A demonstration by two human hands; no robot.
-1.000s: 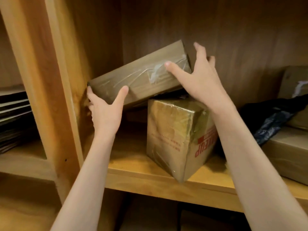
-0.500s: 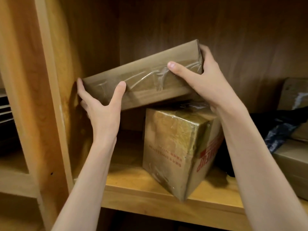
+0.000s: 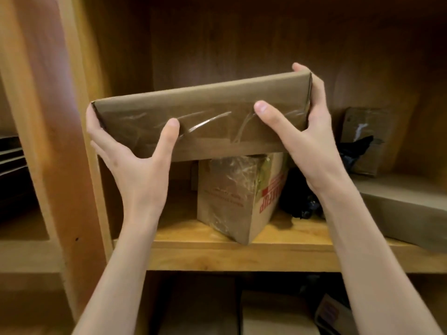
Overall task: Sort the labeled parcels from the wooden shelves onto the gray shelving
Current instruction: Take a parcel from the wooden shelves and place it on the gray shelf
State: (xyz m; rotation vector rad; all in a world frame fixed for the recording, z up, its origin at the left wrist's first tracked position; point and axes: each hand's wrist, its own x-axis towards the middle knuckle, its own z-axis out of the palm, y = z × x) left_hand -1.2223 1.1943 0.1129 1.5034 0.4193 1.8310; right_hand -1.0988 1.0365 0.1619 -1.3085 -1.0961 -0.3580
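Long flat parcel (image 3: 200, 117) held between both hands, in front of the wooden shelf (image 3: 242, 252), lifted above the taped box (image 3: 237, 197) standing on the shelf board, tilted slightly, right end higher. Left hand (image 3: 135, 165) gripping the parcel's left end, thumb on the near face, fingers wrapped round the far side. Right hand (image 3: 304, 131) gripping the right end, thumb on the near face, fingers over the end. Black bag (image 3: 302, 204) just right of the taped box; more cardboard boxes (image 3: 406, 204) farther right.

Matt cardboard parcel (image 3: 200, 110) — glossy tape
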